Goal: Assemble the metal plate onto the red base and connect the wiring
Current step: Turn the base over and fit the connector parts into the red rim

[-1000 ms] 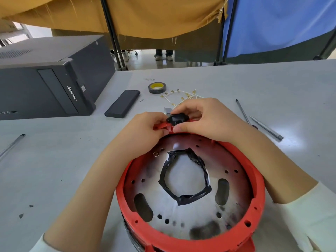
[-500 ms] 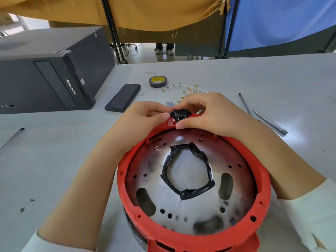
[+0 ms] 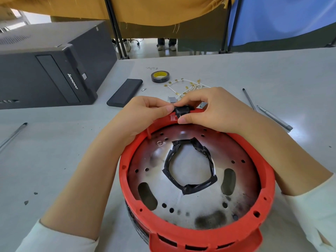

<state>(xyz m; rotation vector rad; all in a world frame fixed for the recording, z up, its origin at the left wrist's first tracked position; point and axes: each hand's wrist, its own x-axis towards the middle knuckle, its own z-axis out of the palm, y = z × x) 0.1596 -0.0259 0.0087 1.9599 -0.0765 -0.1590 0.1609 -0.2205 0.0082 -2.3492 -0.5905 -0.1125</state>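
Red base (image 3: 269, 179): round, on the grey table (image 3: 54, 151), nearest the viewer. Metal plate (image 3: 190, 206): seated inside the base, perforated, black tape round its centre opening. Small black part (image 3: 181, 110): at the base's far rim. Left hand (image 3: 143, 117): fingers curled, thumb tip pressing the part's left side. Right hand (image 3: 214, 108): thumb and fingers pinching the part. White wiring with brass terminals (image 3: 185, 86): loose on the table beyond the hands, near a tape roll (image 3: 159, 76).
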